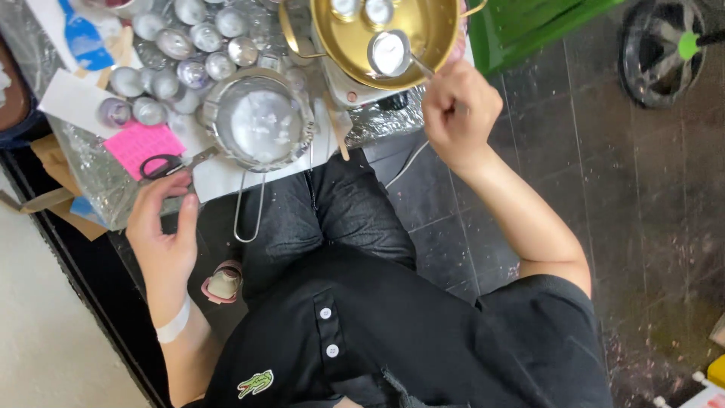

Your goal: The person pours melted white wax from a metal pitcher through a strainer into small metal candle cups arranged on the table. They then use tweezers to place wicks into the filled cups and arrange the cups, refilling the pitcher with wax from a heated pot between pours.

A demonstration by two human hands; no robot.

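While the right hand [455,106] is closed round a thin metal handle, I read the small ladle [390,53] at its far end as sitting inside the gold pan [438,34], bowl filled w/ something pale. That pan rests on a small white burner [349,92], top centre of the head view. Two more small round cups [362,9] sit at the pan's far rim – contents too small to tell.

Left hand [165,227] lies loosely curled, gripping nothing I can confirm; fingertips are just beside the black-handled scissors [170,164] at the edge of the white sheet [226,170]. Whether they touch – cannot tell.

Progress, as a judgement only:
- Done, approx.: a batch of small round silver tins [177,57] stands grouped on the foil-covered board, upper left; several look filled, a few show a purple tint.
- In hand: one ladle load over the burner.
- Left: the metal sieve [260,121] holds white flakes or chunks, so I judge raw material remains unprocessed.

Misc.: pink note [143,145] next to the scissors; dark tiled floor [649,196] to the right; person seated, knees under the board.
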